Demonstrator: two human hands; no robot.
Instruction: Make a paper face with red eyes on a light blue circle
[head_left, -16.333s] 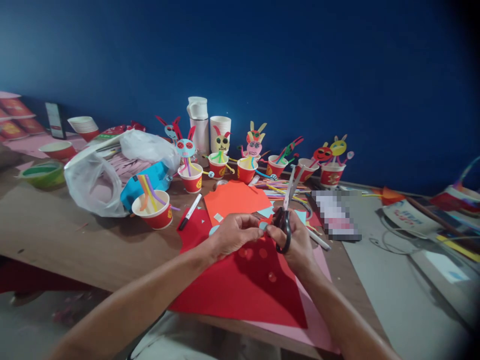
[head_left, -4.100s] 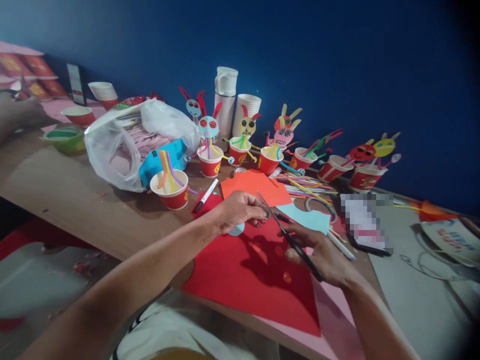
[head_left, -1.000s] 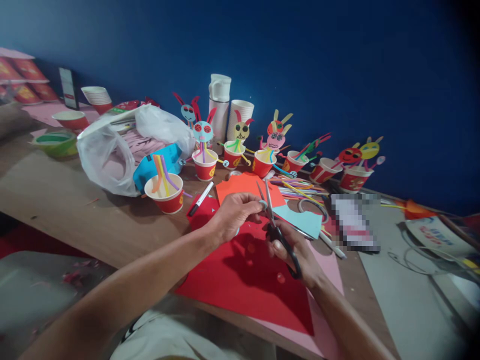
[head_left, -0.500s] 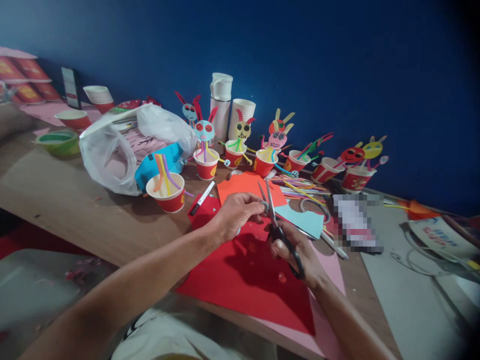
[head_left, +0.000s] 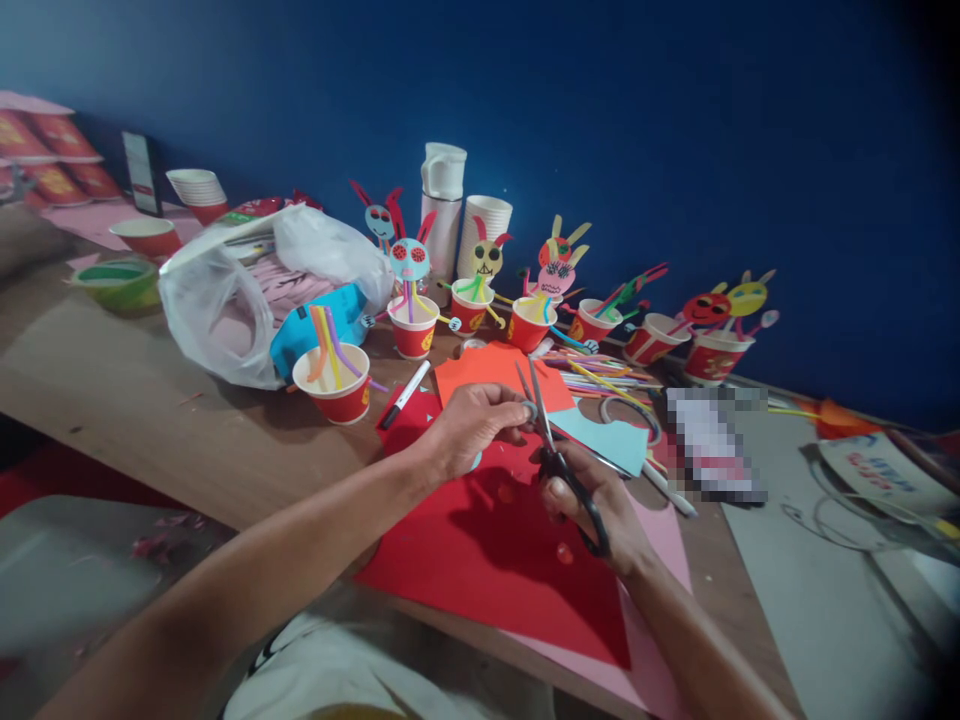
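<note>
My right hand (head_left: 600,510) grips black-handled scissors (head_left: 559,455), their blades slightly apart and pointing up and away. My left hand (head_left: 469,425) pinches a small pale blue paper piece (head_left: 529,409) right at the blades. Both hands hover over a red paper sheet (head_left: 495,560) that lies on a pink sheet (head_left: 660,560) at the table's near edge. A light blue paper piece (head_left: 611,440) and an orange sheet (head_left: 495,370) lie just beyond the hands.
A red paper cup with coloured straws (head_left: 331,380) and a black marker (head_left: 405,393) stand left of the hands. Behind is a row of cup figures (head_left: 529,320), loose straws (head_left: 600,380), a white plastic bag (head_left: 247,290), stacked cups (head_left: 484,225), a tape roll (head_left: 630,415).
Over the last second the hands have barely moved; the scissors stay upright at the small paper piece. Four seconds ago the scissors lay flatter, pointing left.
</note>
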